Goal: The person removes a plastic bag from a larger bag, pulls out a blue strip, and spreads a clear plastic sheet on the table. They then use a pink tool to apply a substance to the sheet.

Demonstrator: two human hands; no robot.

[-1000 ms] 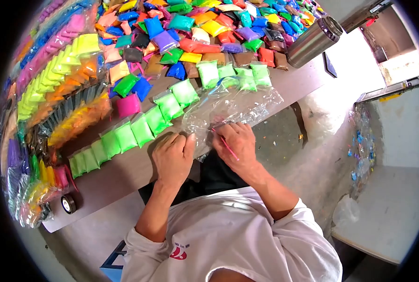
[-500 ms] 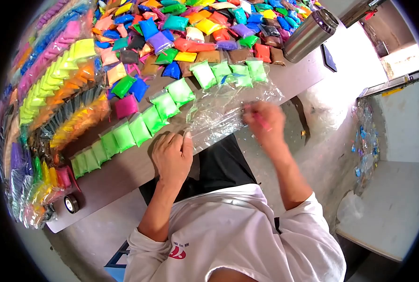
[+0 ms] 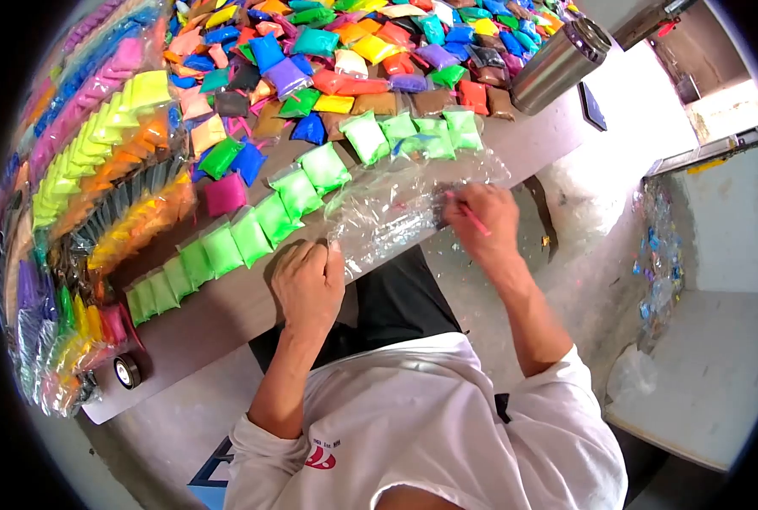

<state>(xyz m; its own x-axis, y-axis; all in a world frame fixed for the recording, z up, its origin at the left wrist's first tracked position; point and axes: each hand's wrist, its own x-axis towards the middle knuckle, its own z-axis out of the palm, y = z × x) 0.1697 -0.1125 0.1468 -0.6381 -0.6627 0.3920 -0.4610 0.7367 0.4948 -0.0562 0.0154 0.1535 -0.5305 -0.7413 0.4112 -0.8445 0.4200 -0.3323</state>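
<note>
A crinkled clear plastic bag lies along the near edge of the table. My left hand is closed at its left corner, thumb and fingers pressed on the film. At the bag's right end, my right hand is closed around a slim pink stick, fingertips right at the film. Beyond the bag sit several light green packets, partly under its clear film. More green packets form a slanting row to the left of the bag.
A heap of small colourful packets covers the back of the table. Bagged rows of packets line the left side. A steel flask and a dark phone are at the right; a tape roll sits near the left corner.
My right hand has shifted slightly right and is less blurred, with the pink stick showing more clearly. The film's creases have changed. My left hand stays almost in place.
</note>
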